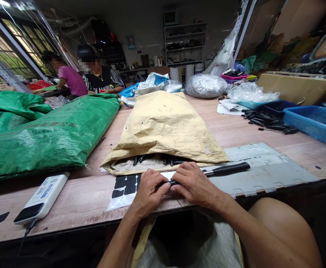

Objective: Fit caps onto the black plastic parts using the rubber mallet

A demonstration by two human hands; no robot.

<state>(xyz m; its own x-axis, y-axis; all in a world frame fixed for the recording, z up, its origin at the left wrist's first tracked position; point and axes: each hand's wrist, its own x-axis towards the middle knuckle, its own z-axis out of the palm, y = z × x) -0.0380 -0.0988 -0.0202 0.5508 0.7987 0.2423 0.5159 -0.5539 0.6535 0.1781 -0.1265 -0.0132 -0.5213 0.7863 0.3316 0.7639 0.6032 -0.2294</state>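
Head view shows us a long, pale wood-grain table [90,201] bearing a bulging, creased cream sack [163,126]. A flat grey sheet [268,167] lies to our right. At the table's near edge, our left hand [151,190] and right hand [192,182] curl inward, both pinching the same slim black rod. Just right of the right hand lies a textured black handle [231,169] with a silvery collar. The rod [174,182], smooth and dark, runs left to right, roughly in line with that handle; our fingers hide any join.
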